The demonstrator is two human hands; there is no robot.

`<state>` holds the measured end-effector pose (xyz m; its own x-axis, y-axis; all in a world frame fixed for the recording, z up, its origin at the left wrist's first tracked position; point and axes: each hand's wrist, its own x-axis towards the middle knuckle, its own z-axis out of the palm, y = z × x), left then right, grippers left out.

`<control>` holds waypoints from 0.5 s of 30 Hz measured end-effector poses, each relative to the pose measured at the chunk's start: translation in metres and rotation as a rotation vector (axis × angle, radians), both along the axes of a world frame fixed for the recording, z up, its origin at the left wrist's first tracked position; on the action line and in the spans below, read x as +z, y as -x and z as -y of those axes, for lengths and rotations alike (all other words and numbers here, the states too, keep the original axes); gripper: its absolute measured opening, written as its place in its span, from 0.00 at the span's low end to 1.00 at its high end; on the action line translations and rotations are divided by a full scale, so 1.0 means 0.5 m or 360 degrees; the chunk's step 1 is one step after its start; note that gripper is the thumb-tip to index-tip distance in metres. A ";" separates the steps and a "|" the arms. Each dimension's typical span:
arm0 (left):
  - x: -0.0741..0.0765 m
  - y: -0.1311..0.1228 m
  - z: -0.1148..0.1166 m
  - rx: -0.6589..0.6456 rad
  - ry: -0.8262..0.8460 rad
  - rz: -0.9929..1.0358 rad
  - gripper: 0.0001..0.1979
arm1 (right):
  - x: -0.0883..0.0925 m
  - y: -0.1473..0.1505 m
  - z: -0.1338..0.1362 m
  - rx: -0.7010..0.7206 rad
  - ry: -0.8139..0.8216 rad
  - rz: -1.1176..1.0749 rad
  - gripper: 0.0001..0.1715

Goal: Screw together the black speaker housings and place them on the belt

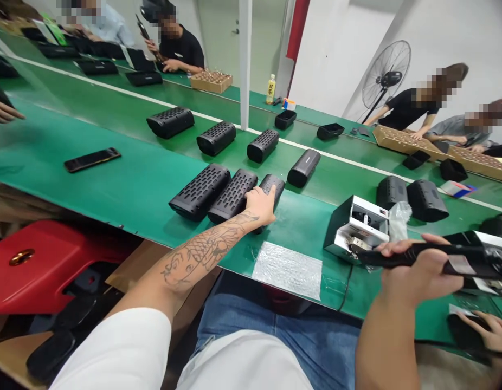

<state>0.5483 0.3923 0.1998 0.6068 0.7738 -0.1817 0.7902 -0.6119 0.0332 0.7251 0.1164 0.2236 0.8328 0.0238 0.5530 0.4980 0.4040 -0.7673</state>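
Under L hand (261,206); prob. blk case (280,187)

The worktop (145,187) is surfaced in green and crossed by a white line (308,146). Black is shown by the casings (200,189) in the middle, most of which are patterned with rows of slots, and by the handheld tool (424,257) at near right. At near left, the red stool (39,284) is marked by a gold badge (22,257). The crinkled sheet (289,270) is coloured silver.
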 end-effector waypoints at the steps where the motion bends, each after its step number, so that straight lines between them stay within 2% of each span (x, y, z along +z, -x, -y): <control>1: 0.000 0.003 0.002 -0.0017 0.0001 0.0030 0.63 | 0.004 -0.015 -0.007 -0.0046 0.0010 -0.0016 0.39; 5: 0.010 0.048 0.007 -0.0173 0.0121 0.0137 0.61 | 0.001 -0.059 -0.023 -0.0146 0.0086 -0.0057 0.33; 7: 0.004 0.081 0.025 -0.0330 0.0072 0.0249 0.58 | -0.010 -0.069 -0.028 -0.0139 0.0121 -0.0063 0.32; 9: -0.017 0.115 0.054 -0.0585 -0.0149 0.0414 0.54 | -0.025 -0.075 -0.034 -0.0125 0.0134 -0.0056 0.33; 12: -0.073 0.153 0.107 -0.1034 -0.0659 0.0688 0.48 | -0.047 -0.083 -0.040 -0.0091 0.0169 -0.0028 0.36; 15: -0.131 0.170 0.156 -0.1249 -0.1173 0.0913 0.42 | -0.061 -0.088 -0.039 -0.0050 0.0230 -0.0021 0.37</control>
